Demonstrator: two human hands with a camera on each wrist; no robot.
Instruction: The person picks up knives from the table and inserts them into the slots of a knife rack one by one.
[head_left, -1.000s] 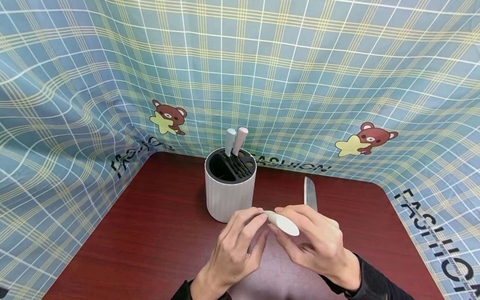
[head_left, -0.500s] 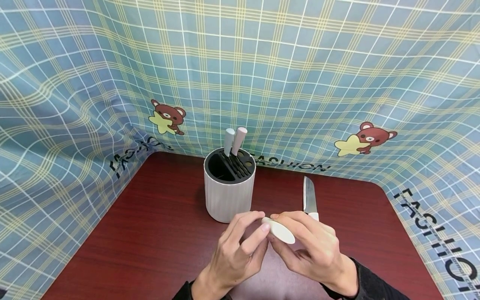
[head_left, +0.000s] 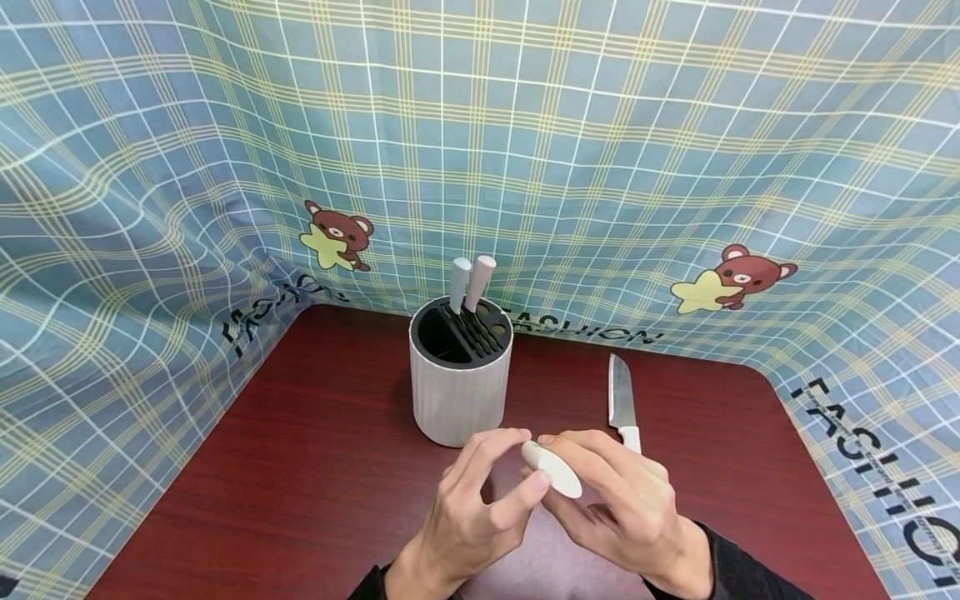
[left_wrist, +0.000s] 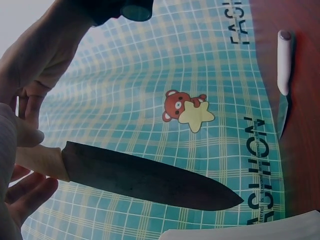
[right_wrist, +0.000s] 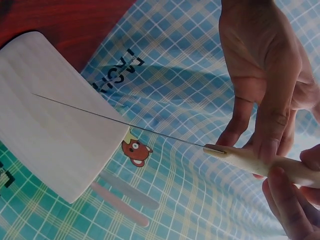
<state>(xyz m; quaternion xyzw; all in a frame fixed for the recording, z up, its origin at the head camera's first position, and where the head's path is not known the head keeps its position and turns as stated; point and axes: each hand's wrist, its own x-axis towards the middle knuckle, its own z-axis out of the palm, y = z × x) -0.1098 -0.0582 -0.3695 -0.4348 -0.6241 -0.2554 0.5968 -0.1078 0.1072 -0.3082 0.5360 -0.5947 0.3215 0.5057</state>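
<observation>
A kitchen knife with a cream-white handle [head_left: 553,471] is held up between both hands, its broad blade [left_wrist: 150,177] pointing forward toward the knife block. My left hand [head_left: 474,504] pinches the handle between thumb and finger from the left. From the right, my right hand [head_left: 621,510] grips the same handle, its thumb mostly hidden below. Seen edge-on in the right wrist view, the blade looks like a thin line. Ahead of the hands stands a white ribbed knife block [head_left: 459,402] with a black slotted top.
Two knives stand in the block, one with a pale grey handle [head_left: 459,285], one with a pinkish handle [head_left: 480,283]. Another white-handled knife [head_left: 622,398] lies on the dark red table [head_left: 322,450] beyond the right hand. A checked cloth [head_left: 480,150] encloses the back and sides.
Both hands and the knife have come slightly nearer and to the left, and the handle has turned a little. The left thumb has shifted along it. More of the lying knife shows now.
</observation>
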